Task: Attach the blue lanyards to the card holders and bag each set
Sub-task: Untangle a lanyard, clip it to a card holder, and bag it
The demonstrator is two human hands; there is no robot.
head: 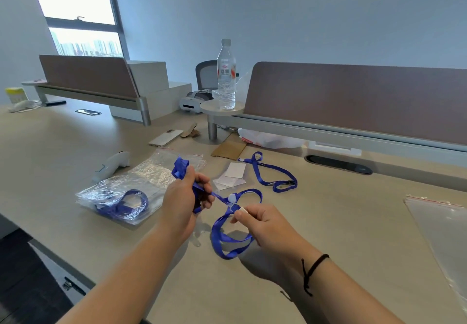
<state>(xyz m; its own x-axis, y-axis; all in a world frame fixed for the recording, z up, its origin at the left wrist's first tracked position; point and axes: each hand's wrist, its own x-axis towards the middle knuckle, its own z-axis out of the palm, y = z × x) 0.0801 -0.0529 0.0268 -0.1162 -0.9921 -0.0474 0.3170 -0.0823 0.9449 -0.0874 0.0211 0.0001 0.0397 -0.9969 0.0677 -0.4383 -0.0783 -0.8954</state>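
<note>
Both hands' grips pinch a blue lanyard [235, 225] above the beige desk [328, 235], brown partition [353, 101] behind.

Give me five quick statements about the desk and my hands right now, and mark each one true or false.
1. Both hands grip the same blue lanyard. True: left hand and right hand each hold part of it.
2. The water bottle lies on its side. False: it stands upright on a small round shelf.
3. A second lanyard lies loose on the desk. True.
4. The bag on the left is empty. False: it holds a blue lanyard.
5. The right wrist is bare. False: it wears a dark cord bracelet.
</note>
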